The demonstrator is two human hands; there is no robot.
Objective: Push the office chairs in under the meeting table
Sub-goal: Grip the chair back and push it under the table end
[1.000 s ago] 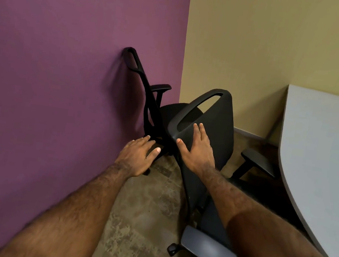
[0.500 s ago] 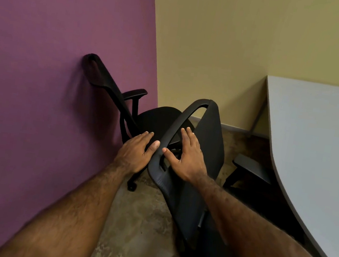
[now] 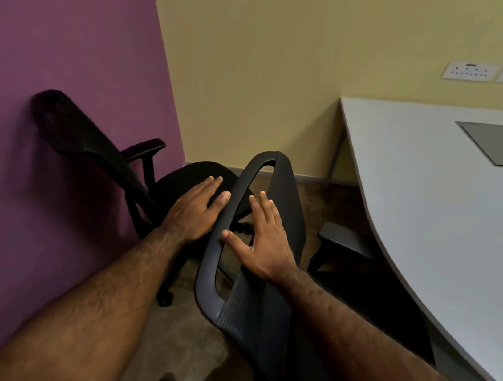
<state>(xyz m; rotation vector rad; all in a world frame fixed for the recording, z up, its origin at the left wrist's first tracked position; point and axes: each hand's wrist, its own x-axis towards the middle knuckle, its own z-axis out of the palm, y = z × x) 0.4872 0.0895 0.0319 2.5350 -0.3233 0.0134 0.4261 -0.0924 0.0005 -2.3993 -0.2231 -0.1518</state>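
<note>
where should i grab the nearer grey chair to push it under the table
Take the grey chair by its backrest's curved top frame, coming from behind, a hand on each side. The open slot under that rim lets fingers hook it, and the seat already faces the white table.

no text, label, brand or number can be read anywhere; the wall sockets (image 3: 469, 71) on the yellow wall (image 3: 295, 51) show only small dark marks, too blurred to tell.

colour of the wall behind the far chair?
Purple wall, plain; the far chair leans against it. Head view.
</note>
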